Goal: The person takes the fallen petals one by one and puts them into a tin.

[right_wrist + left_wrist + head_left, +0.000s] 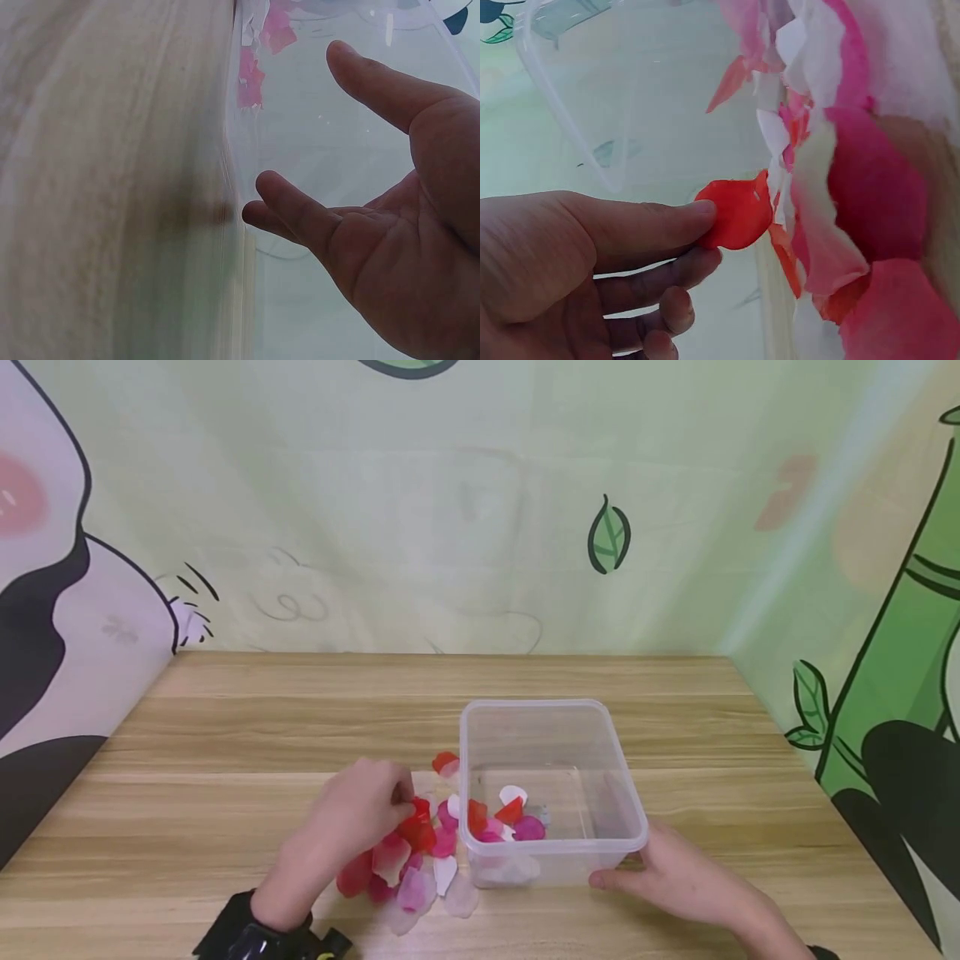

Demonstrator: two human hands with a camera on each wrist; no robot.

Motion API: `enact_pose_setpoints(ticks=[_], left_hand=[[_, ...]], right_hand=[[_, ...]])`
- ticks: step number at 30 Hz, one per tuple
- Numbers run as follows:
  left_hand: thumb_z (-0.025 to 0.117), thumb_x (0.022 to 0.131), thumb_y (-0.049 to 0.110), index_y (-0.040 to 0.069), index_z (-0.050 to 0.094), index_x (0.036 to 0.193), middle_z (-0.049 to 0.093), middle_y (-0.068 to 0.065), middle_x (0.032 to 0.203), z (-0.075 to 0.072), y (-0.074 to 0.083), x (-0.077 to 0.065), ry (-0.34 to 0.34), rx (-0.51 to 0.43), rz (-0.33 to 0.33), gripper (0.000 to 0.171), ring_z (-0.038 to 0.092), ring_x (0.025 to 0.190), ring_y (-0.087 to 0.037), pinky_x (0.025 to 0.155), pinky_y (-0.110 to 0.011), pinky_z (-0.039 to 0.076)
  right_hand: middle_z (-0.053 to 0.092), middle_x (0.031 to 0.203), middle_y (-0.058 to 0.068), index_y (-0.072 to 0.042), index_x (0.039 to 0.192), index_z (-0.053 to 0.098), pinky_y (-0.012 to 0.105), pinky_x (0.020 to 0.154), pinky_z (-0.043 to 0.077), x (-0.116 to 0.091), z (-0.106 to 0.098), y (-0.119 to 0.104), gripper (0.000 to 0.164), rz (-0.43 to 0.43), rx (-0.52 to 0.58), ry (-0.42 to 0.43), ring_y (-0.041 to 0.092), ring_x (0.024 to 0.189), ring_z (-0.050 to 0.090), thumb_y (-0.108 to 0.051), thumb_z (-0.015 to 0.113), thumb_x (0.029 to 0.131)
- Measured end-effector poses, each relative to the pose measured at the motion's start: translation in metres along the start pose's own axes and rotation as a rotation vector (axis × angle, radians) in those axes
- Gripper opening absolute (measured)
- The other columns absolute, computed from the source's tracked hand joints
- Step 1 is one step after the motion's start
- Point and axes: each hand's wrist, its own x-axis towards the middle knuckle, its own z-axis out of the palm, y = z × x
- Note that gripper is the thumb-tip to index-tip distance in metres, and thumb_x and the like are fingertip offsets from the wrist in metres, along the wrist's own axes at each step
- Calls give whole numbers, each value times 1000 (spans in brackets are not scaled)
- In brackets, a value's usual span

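Observation:
My left hand [347, 814] is over a loose heap of fabric flower petals [392, 858] in red, pink, magenta and white. In the left wrist view its thumb and index finger pinch a red petal [741, 215], whose far edge meets other petals of the heap. Just right of the heap stands a clear plastic container [553, 846], open at the top, with several petals on its floor. My right hand [686, 878] is at the container's near right corner, thumb along the front. In the right wrist view its fingers look extended and spread beside the clear wall.
Everything stands on a wood-grain table [315, 710]. A single red and pink petal [446, 763] lies behind the heap, by the container's left wall. A printed cloth backdrop [480, 527] with leaves and panda drawings rises behind the table and at its sides.

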Motion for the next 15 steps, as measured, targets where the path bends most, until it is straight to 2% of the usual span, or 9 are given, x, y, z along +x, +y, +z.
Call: enact_pose_setpoints(ticks=[9, 15], left_hand=[[86, 82, 6, 13, 76, 83, 66, 4, 73, -8, 6, -2, 56, -61, 4, 11, 57, 61, -12, 58, -26, 52], [85, 83, 6, 10, 76, 86, 69, 3, 76, -10, 10, -4, 197, -50, 87, 10, 54, 59, -11, 55, -25, 48]], right_hand=[[65, 130, 5, -8, 142, 48, 37, 96, 53, 0, 0, 0, 61, 2, 20, -7, 18, 113, 64, -22, 80, 92], [64, 130, 5, -8, 143, 47, 37, 95, 53, 0, 0, -1, 62, 9, 25, -11, 18, 113, 64, -24, 79, 92]])
